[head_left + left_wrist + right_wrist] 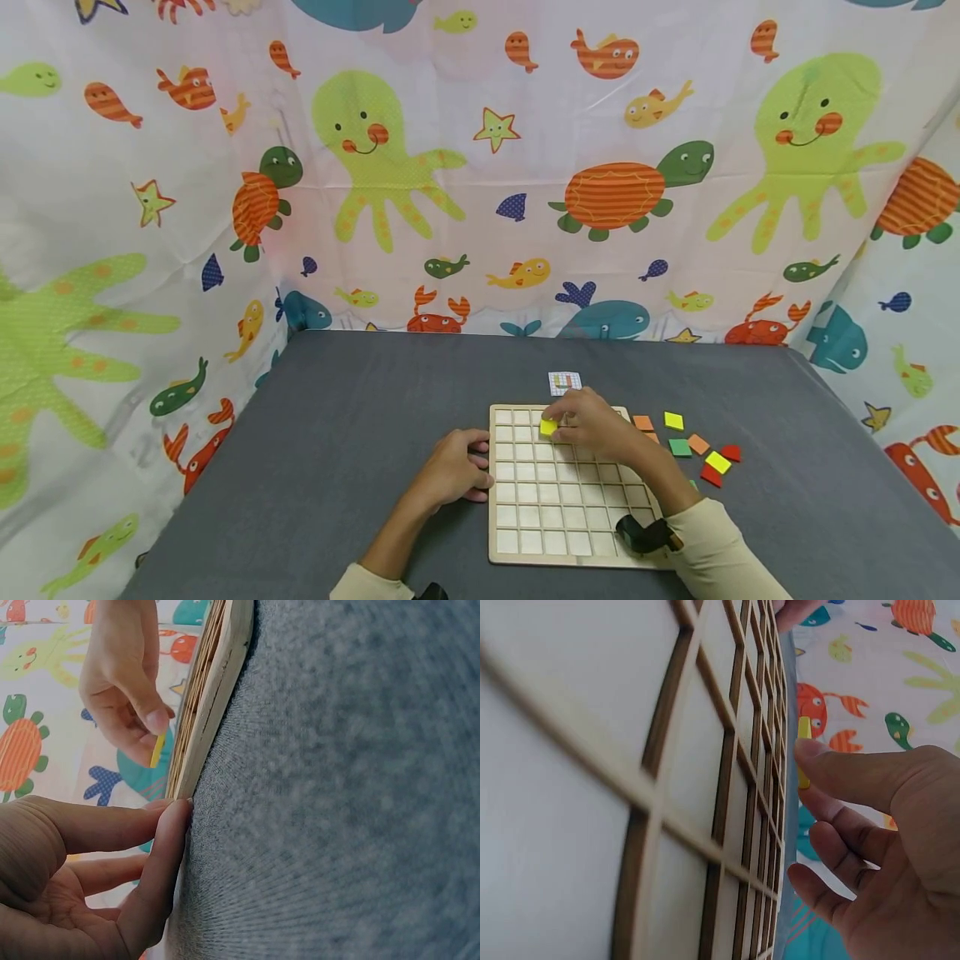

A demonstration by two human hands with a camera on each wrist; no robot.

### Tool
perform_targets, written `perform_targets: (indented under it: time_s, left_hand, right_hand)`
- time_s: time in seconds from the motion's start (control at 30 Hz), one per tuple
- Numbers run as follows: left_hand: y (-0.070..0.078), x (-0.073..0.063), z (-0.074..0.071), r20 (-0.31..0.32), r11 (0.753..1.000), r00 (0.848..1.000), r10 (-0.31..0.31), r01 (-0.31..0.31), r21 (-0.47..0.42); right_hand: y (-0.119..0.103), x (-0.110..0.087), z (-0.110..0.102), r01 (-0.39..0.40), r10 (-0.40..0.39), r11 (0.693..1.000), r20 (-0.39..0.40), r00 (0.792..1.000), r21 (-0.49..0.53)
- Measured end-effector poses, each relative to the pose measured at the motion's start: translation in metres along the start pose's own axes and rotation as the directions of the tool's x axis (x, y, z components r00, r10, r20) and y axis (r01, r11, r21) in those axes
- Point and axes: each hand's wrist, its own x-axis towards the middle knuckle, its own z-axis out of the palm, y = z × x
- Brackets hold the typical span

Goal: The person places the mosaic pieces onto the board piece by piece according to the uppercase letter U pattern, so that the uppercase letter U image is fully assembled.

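Note:
A light wooden board point(528, 493) with a raised square grid lies on the grey table. Thumb and forefinger of my right hand point(596, 423) pinch a thin yellow square tile point(548, 427) over the far left part of the grid. The right wrist view shows this tile point(804, 750) edge-on at the fingertips, the other fingers loosely bent. At the board's left edge, my left hand point(455, 468) touches the frame with relaxed, slightly bent fingers. The left wrist view has these fingertips right against the board's side point(214, 712).
Right of the board lie several loose tiles, among them a yellow one point(673, 421), a green one point(680, 448), an orange one point(698, 444) and a red one point(711, 475). A small printed grid card point(565, 383) sits behind the board. A patterned curtain point(450, 175) surrounds the table.

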Motion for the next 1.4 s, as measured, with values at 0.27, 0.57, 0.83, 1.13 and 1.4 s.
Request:
perform_targets:
  time_s: [0.27, 0.57, 0.83, 1.13, 1.4]
  left_hand:
    - [0.001, 0.000, -0.001, -0.001, 1.000, 1.000, 0.001, -0.001, 0.014]
    - [0.001, 0.000, -0.001, 0.002, 1.000, 1.000, 0.000, 0.000, 0.011]
    - [0.001, 0.000, -0.001, 0.003, 1.000, 1.000, 0.001, -0.001, 0.014]
    - [0.002, 0.000, -0.001, 0.006, 1.000, 1.000, -0.006, 0.006, -0.006]
    - [0.001, 0.001, -0.001, 0.001, 1.000, 1.000, -0.006, 0.006, -0.001]
  right_hand:
    - [-0.008, 0.011, 0.010, 0.049, -0.049, 0.999, 0.021, 0.999, -0.014]
    - [-0.014, 0.020, 0.019, 0.136, -0.136, 0.986, 0.004, 0.991, -0.093]
    - [-0.021, 0.022, 0.022, 0.101, -0.100, 0.989, 0.010, 0.995, -0.110]
    - [-0.025, 0.023, 0.022, 0.032, -0.030, 0.994, 0.016, 0.999, -0.103]
    - [-0.026, 0.024, 0.023, 0.012, -0.011, 0.995, 0.015, 1.000, -0.104]
